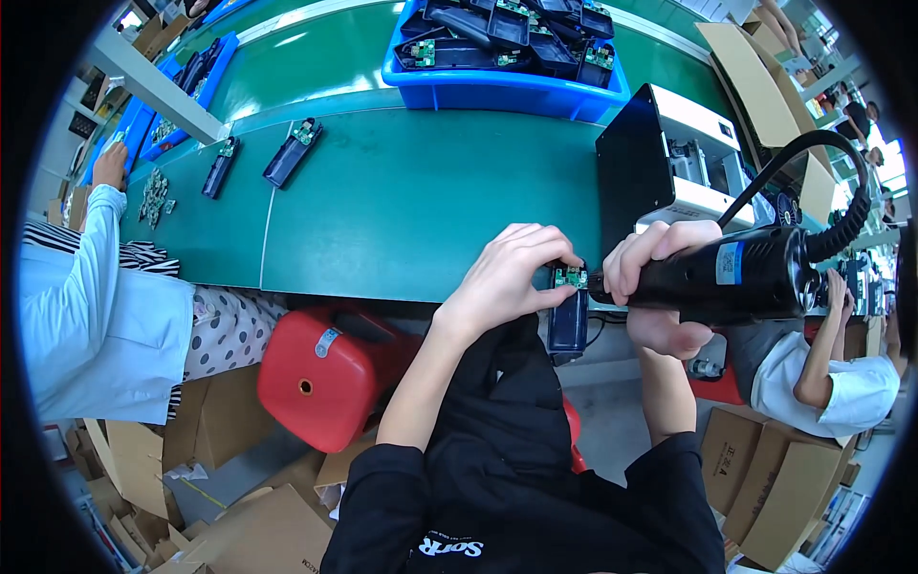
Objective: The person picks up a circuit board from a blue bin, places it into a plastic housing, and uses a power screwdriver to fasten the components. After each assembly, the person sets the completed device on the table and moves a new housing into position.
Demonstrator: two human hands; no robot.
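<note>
My right hand is wrapped around a thick black electric screwdriver, held nearly level with its tip toward the left. The tip reaches a small green circuit board at the upper end of a dark plastic housing. Whether it touches a screw cannot be made out. At the table's front edge, my left hand pinches that same housing between thumb and fingers beside the board. Part of the housing's rim is hidden by the fingertips.
A blue bin full of similar housings stands at the back of the green table. Two housings lie to the left. A black-and-white machine stands right, beneath the screwdriver's cable. Co-workers sit on both sides; a red stool is left.
</note>
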